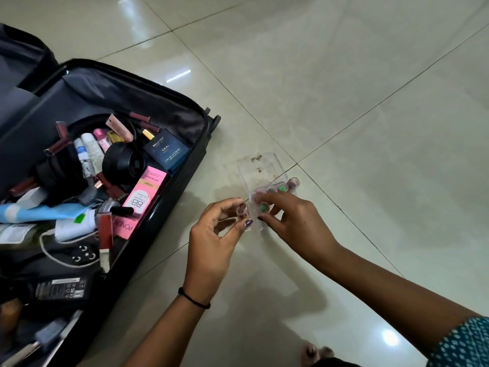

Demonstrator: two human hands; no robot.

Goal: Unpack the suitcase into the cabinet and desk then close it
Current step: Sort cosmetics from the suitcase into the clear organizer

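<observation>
A glossy cream tiled floor (344, 102) with dark grout lines fills the head view, with ceiling lights reflected in it. The black suitcase (185, 165) lies open on the floor at the left, still crowded with toiletries and make-up. Among them are a dark blue box (166, 151) printed "SKAI", a pink box (144, 197) marked "BB cream", and a round black jar (123, 160) lying between white tubes and the two boxes. Nearer the camera inside the case are a black charger (60, 290) and a white cable.

Just right of the suitcase, apart from its edge, a clear box (260, 168) stands on the tiles. A row of small round-capped tubes sits in its near end.

The left hand (219, 226) hovers just beside the box, thumb and fingertips pinching a small tube (243, 211) with a clear cap. A black hair band (193, 300) circles that wrist. The right hand (288, 221) reaches into the near end of the box, with finger and thumb curled round a green-topped tube (263, 207) there — the other fingers are bent over the row beside it.

A teal patterned sleeve (465, 343) shows at the lower right corner, and toes (317, 352) show at the bottom edge.
</observation>
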